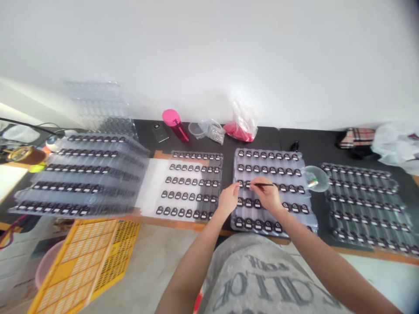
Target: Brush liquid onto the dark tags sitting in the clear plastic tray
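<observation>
My right hand (267, 194) pinches a thin dark stick-like tool (264, 184), perhaps tweezers, above the third row of a clear plastic tray (270, 178). Rows of small black parts with white labels fill this tray. At the left end of the same row, my left hand (229, 197) has its fingertips closed on a small black part (240, 184). The tool's tip lies close to the neighbouring part, and fingers partly hide it. A round clear bowl (317, 179) with small bits inside touches the tray's right side.
More trays of black parts lie around: a tall stack (127, 174) at far left, a tray on white paper (149, 187), and another tray (365, 192) at right. Behind stand a pink bottle (176, 125), a phone (160, 133) and bags (240, 126). A yellow crate (88, 257) sits below left.
</observation>
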Tool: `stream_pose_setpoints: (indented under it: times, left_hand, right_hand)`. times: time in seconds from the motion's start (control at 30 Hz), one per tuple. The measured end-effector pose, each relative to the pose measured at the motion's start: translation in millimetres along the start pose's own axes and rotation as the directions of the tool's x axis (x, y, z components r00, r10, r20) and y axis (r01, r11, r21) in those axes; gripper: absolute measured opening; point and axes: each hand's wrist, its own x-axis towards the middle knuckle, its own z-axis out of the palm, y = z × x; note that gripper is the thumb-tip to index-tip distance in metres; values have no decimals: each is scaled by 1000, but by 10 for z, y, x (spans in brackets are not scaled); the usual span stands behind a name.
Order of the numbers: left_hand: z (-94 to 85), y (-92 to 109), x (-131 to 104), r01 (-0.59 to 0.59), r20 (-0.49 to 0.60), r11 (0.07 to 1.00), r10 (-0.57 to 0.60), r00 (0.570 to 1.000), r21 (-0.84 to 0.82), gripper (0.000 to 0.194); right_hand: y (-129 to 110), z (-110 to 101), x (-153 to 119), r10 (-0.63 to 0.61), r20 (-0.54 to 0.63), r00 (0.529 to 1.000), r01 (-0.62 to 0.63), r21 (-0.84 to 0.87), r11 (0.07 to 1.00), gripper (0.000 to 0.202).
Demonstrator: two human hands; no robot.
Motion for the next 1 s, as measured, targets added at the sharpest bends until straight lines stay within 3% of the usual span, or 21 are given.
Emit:
stream_pose_setpoints:
  times: [0.17, 0.8, 1.0]
  left_hand:
    - [30, -76, 23, -190, 37, 939, 188, 981, 287, 20]
    - [47, -15, -24, -143, 36, 929, 139, 990, 342, 23]
    - [55, -38, -10, -230, 71, 837, 225, 972, 497, 23]
  right_hand:
    - [34, 50, 83, -42, 7, 999, 43, -84, 996, 11]
    - [86, 86, 124, -110, 84, 990, 120, -131, 984, 12]
    - [73, 84, 130, -136, 117, 984, 153, -156, 976, 14]
